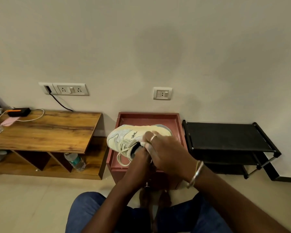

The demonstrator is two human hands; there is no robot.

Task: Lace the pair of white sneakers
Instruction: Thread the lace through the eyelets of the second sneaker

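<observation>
One white sneaker [124, 137] lies on its side over a reddish-brown tray-topped stand [179, 132], toe to the left, sole toward the wall. A loop of cream lace [120, 161] hangs from its eyelets. My right hand [165, 148], with a ring and a bracelet, grips the sneaker's collar from above. My left hand [141, 158] is closed at the shoe's opening, beside the laces; what its fingers pinch is hidden. The second sneaker is not in view.
A low wooden table [45, 130] with a shelf stands left, holding a charger, cable and glass; a water bottle [75, 161] lies under it. A black shoe rack [228, 138] stands right. The wall is close behind. My knees in blue jeans [84, 209] are below.
</observation>
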